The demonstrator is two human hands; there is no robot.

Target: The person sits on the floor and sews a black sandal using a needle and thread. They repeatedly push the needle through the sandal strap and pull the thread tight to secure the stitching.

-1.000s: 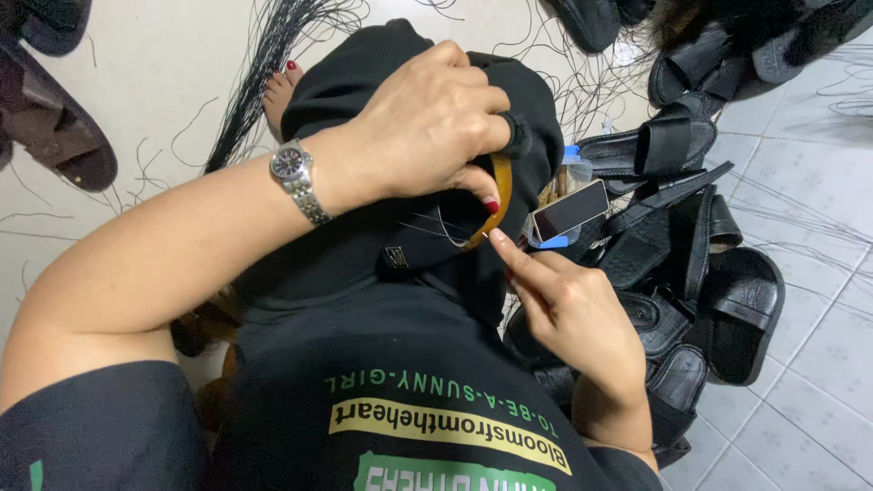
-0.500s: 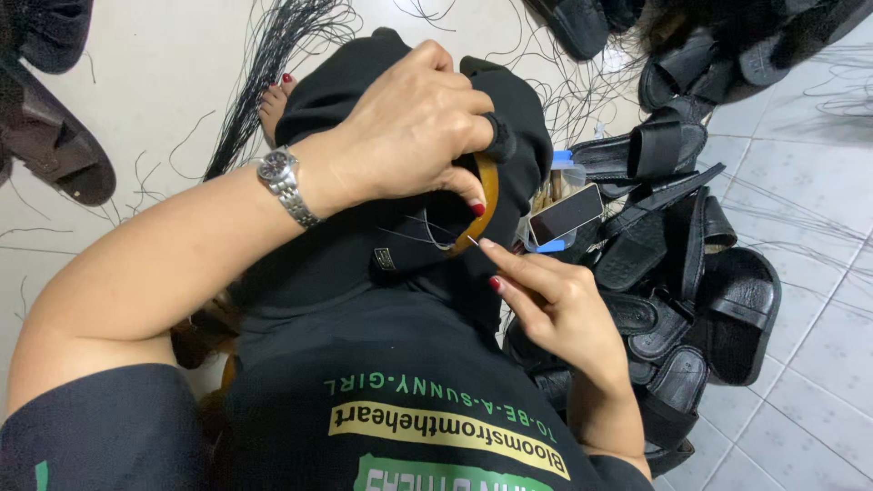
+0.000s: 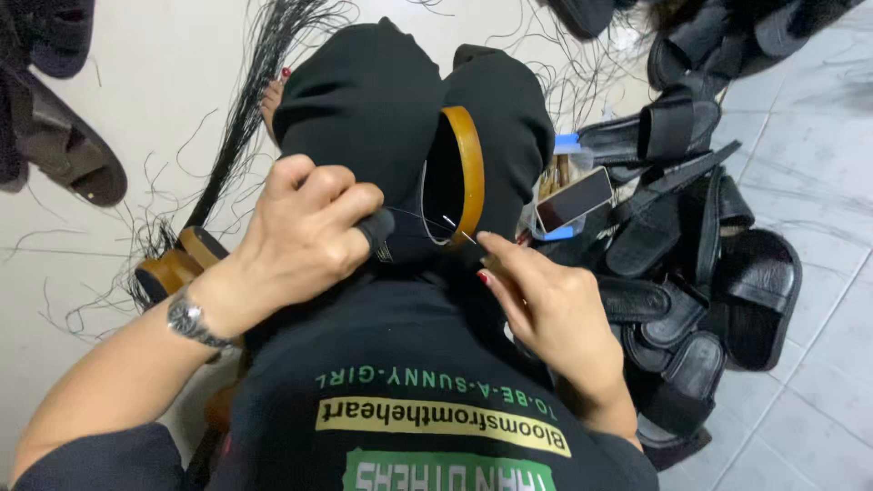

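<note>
Head view, looking down at a lap. Sewing step in hand, by the look of it.

Left hand [image 3: 305, 227] closed tight, fingers curled round the black part of a sandal [image 3: 468, 173], keeping it steady between two knees in black trousers [image 3: 364, 100]. Brown edge of the sandal standing up in the gap, curved like a bow. Right hand [image 3: 555, 318] just below it, finger and thumb pinched narrow on a thin needle [image 3: 459, 232], tip right at the brown edge. Fine thread [image 3: 418, 218] stretched tight from the needle toward the left hand.

Watch [image 3: 191, 320] on the left wrist. Pile of black sandals [image 3: 709, 273] on the floor [image 3: 809, 409] to the right, small box [image 3: 573, 200] beside the knee.

Likely needs now: a firm hold from the left, a slow straight push or pull on the needle, no slack or tangles in the thread.
</note>
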